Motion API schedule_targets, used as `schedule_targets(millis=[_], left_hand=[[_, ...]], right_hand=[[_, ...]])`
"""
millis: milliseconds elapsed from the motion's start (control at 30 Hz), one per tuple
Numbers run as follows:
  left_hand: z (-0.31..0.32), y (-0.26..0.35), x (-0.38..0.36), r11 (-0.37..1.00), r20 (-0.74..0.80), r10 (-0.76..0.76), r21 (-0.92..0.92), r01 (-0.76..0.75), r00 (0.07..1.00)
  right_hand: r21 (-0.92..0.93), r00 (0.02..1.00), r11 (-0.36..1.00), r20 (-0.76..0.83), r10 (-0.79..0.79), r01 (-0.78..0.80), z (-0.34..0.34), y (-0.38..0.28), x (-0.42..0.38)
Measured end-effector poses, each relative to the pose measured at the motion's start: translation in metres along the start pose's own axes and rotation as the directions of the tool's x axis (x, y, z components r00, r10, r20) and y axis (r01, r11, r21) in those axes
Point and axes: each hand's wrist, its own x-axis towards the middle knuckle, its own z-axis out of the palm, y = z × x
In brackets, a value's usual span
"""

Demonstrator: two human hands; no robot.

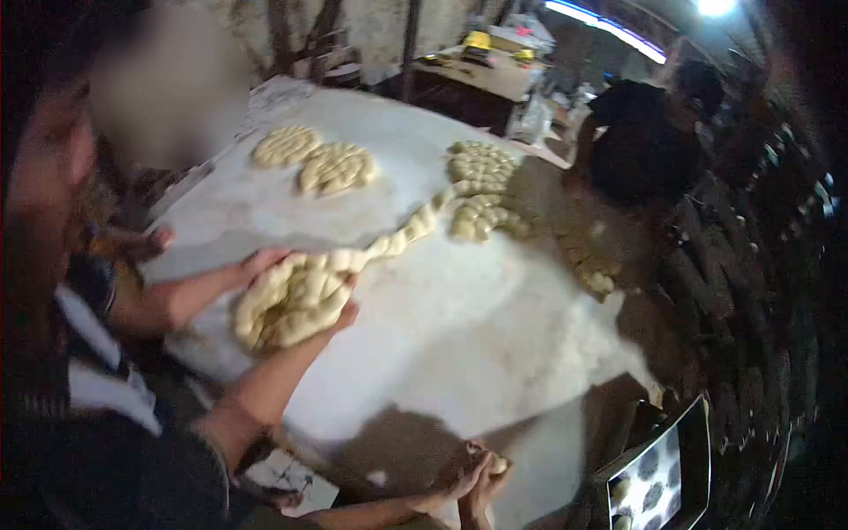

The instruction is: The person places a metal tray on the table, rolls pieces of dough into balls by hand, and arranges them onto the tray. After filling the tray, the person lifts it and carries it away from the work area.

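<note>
Standing by the floured table (pixel 495 353), I see a co-worker on the left with both arms stretched over it. Their hands (pixel 265 262) rest on a coiled dough rope (pixel 291 305). One hand is at its far edge and the other at its near side, with the fingers spread loosely over the coil. From the coil a knobbly strand (pixel 411 231) runs up and to the right to heaped dough pieces (pixel 481 168). Two flatter coils (pixel 314 159) lie further back.

At the bottom edge the wearer's left hand (pixel 452 483) and right hand (pixel 488 488) are pressed together, fingers closed around a small dough ball (pixel 500 464). It peeps out at their top, just above the table's near rim.

To the right a tray (pixel 698 442) holds dark rounds. Behind it a person in a dark shirt (pixel 632 132) bends over the table's far side.
</note>
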Motion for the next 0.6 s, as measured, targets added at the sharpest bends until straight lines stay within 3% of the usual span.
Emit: schedule_targets(millis=[33, 67, 133, 167, 200, 267, 300, 367, 400, 433, 467, 500, 533, 567, 600], left_hand=[[0.013, -0.018, -0.019, 0.999, -0.029, -0.032, -0.001, 0.032, 0.999], [0.028, -0.045, -0.031, 0.966, -0.038, 0.197, 0.18, -0.187, 0.98], [0.03, -0.006, -0.035, 0.985, -0.209, 0.17, 0.017, -0.17, 0.963], [0.016, 0.022, -0.041, 1.0, -0.08, 0.025, 0.003, -0.025, 0.996], [0.012, 0.04, -0.05, 0.998, -0.021, 0.028, -0.05, -0.029, 0.999], [0.031, 0.036, -0.063, 0.994, 0.017, 0.098, -0.057, -0.097, 0.995], [0.028, 0.039, -0.072, 0.995, 0.012, 0.088, -0.053, -0.087, 0.996], [0.008, 0.051, -0.091, 0.999, 0.236, -0.028, 0.023, 0.023, 0.971], [0.012, 0.029, -0.107, 0.978, 0.201, 0.09, -0.205, -0.048, 0.975], [-0.008, 0.032, -0.12, 0.993, 0.326, 0.068, -0.109, -0.034, 0.943], [-0.032, 0.033, -0.137, 1.0, 0.448, 0.029, -0.014, -0.025, 0.894], [-0.052, 0.021, -0.151, 0.995, 0.416, -0.002, -0.088, 0.042, 0.909], [-0.073, 0.001, -0.159, 0.982, 0.385, -0.029, -0.159, 0.097, 0.923], [-0.091, -0.057, -0.155, 0.977, 0.187, 0.206, 0.022, -0.214, 0.961], [-0.121, -0.045, -0.146, 0.962, -0.017, 0.205, 0.186, -0.198, 0.979]], right_hand=[[-0.068, 0.999, 0.998, -0.042, -0.021, 0.018, 0.002, -0.033, -0.015], [-0.139, 0.994, 0.989, -0.092, -0.053, 0.04, 0.004, -0.062, -0.025], [-0.227, 0.987, 0.963, -0.047, -0.156, 0.141, 0.012, -0.104, -0.011], [-0.274, 0.958, 0.931, -0.083, -0.273, 0.242, 0.003, -0.093, 0.017], [-0.323, 0.915, 0.886, -0.116, -0.387, 0.334, -0.007, -0.079, 0.048], [-0.27, 0.882, 0.896, -0.224, -0.416, 0.354, -0.004, -0.099, 0.084], [-0.266, 0.887, 0.9, -0.22, -0.405, 0.345, -0.009, -0.098, 0.091], [-0.094, 0.945, 0.962, -0.181, -0.271, 0.258, -0.014, -0.096, 0.099], [-0.063, 0.957, 0.984, -0.23, -0.177, 0.167, -0.01, -0.116, 0.088], [-0.066, 0.958, 0.984, -0.226, -0.176, 0.165, -0.021, -0.107, 0.103], [-0.04, 0.935, 0.992, -0.332, -0.124, 0.117, -0.045, -0.09, 0.124], [-0.005, 0.898, 0.997, -0.433, -0.075, 0.081, -0.062, -0.078, 0.135], [-0.074, 0.859, 0.925, -0.35, -0.375, 0.374, -0.065, -0.075, 0.128], [-0.026, 0.955, 0.967, -0.15, -0.254, 0.253, -0.062, -0.094, 0.097], [-0.021, 0.993, 0.994, 0.053, -0.107, 0.108, -0.061, -0.11, 0.056]])
